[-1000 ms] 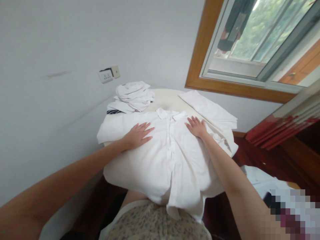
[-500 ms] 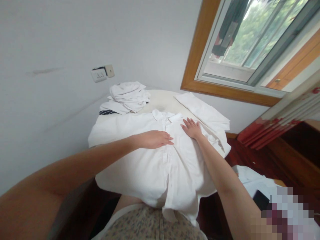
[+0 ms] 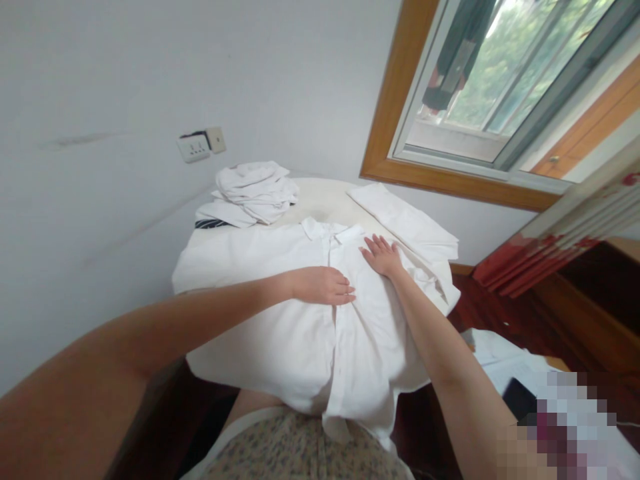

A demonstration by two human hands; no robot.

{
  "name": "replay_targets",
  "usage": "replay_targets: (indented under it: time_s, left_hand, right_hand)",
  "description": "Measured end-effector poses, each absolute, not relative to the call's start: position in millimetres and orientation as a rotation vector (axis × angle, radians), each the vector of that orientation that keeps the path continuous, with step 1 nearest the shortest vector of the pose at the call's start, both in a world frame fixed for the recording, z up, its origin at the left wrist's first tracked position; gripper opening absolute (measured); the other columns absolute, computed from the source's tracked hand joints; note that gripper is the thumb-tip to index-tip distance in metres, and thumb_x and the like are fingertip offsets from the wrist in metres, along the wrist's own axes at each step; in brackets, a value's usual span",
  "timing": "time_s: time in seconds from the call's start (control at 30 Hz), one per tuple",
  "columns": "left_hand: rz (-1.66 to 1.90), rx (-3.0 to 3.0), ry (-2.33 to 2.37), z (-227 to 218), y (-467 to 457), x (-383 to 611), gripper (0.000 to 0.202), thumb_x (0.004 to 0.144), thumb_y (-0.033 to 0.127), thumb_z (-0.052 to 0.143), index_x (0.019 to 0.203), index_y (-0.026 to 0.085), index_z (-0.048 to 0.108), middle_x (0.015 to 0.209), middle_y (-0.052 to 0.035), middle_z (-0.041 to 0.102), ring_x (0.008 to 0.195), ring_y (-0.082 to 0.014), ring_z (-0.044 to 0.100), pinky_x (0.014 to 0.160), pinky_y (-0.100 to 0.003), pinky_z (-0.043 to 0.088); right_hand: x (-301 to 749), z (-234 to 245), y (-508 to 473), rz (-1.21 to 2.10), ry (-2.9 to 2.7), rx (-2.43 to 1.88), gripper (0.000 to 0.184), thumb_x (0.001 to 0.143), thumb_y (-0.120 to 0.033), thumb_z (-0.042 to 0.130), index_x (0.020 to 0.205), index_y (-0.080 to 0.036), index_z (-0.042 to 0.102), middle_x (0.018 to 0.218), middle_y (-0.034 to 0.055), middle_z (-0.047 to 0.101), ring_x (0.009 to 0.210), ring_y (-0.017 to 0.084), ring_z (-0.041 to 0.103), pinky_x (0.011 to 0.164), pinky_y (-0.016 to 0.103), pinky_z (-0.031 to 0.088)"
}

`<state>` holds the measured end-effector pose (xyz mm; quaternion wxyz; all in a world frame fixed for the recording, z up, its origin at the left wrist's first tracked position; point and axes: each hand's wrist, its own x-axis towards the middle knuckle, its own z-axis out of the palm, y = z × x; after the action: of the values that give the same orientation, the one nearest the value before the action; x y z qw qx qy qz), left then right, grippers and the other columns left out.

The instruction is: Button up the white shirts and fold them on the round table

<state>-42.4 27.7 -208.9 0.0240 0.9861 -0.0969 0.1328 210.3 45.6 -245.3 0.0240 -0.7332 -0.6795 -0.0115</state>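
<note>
A white collared button-front shirt lies spread over a round cream-topped table, its hem hanging over the near edge. My left hand rests on the middle of the front, across the button strip, palm down. Its fingers reach to the right over the cloth, slightly bent, and its thumb is hidden. On the right side of the chest, just below the collar, my right hand lies flat with fingers spread. Small creases run down the cloth between the hands.
A crumpled white cloth pile sits at the table's back left, and a folded white garment at back right. Behind are a wall with a socket and a wood-framed window. A dark phone lies at lower right.
My left hand has slid slightly right and towards me across the button strip, its fingers a little more bent. My right hand stays in place on the shirt.
</note>
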Motion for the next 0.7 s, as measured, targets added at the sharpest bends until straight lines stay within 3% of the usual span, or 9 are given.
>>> replay_targets:
  time_s: [0.1,0.23,0.33,0.5,0.6,0.7]
  left_hand:
    - [0.534,3.043,-0.381,-211.5,10.0,-43.9,0.036,0.095,0.012,0.038,0.118,0.024,0.064,0.112,-0.0108,0.069,0.105,-0.0157,0.064,0.093,-0.029,0.05]
    - [0.498,3.034,-0.236,-218.6,-9.0,-60.6,0.04,0.096,0.013,0.036,0.128,0.024,0.058,0.122,-0.0102,0.065,0.116,-0.0163,0.059,0.103,-0.029,0.045]
    - [0.404,3.023,-0.018,-223.6,-25.9,-74.8,0.04,0.095,0.021,0.043,0.133,0.024,0.054,0.136,-0.0119,0.055,0.128,-0.0211,0.05,0.11,-0.036,0.037]
    - [0.25,2.968,0.067,-212.3,-60.8,-91.8,0.046,0.09,0.037,0.052,0.136,0.036,0.05,0.149,-0.0078,0.04,0.14,-0.0296,0.033,0.114,-0.052,0.025]
    - [0.256,2.937,-0.085,-199.4,-68.0,-98.5,0.045,0.085,0.042,0.058,0.129,0.036,0.058,0.139,-0.0051,0.053,0.134,-0.0282,0.042,0.115,-0.05,0.024]
    - [0.289,2.972,-0.134,-186.5,-53.2,-96.9,0.027,0.088,0.039,0.052,0.105,0.029,0.071,0.101,-0.0044,0.073,0.102,-0.021,0.064,0.11,-0.043,0.032]
  right_hand:
    - [210.6,-245.3,45.1,-0.043,-2.106,-2.26,0.064,0.096,-0.06,0.015,0.15,-0.029,0.026,0.158,0.0037,0.019,0.146,0.024,0.015,0.115,0.055,0.013]
    - [211.0,-246.4,45.3,-0.044,-2.111,-2.259,0.065,0.096,-0.06,0.013,0.151,-0.028,0.026,0.158,0.0038,0.018,0.146,0.024,0.014,0.115,0.055,0.013]
    - [211.9,-248.0,46.4,-0.042,-2.114,-2.251,0.065,0.095,-0.06,0.013,0.151,-0.028,0.026,0.159,0.0039,0.018,0.146,0.024,0.014,0.115,0.055,0.013]
    - [213.0,-249.9,48.1,-0.035,-2.106,-2.24,0.065,0.095,-0.061,0.015,0.15,-0.028,0.026,0.159,0.0039,0.018,0.146,0.025,0.014,0.115,0.055,0.013]
    - [212.1,-249.1,47.3,-0.04,-2.108,-2.241,0.065,0.095,-0.06,0.015,0.15,-0.028,0.026,0.158,0.004,0.019,0.146,0.025,0.015,0.115,0.056,0.013]
    - [210.7,-247.5,45.8,-0.042,-2.106,-2.243,0.065,0.095,-0.06,0.014,0.15,-0.028,0.026,0.158,0.0035,0.019,0.146,0.025,0.016,0.115,0.055,0.013]
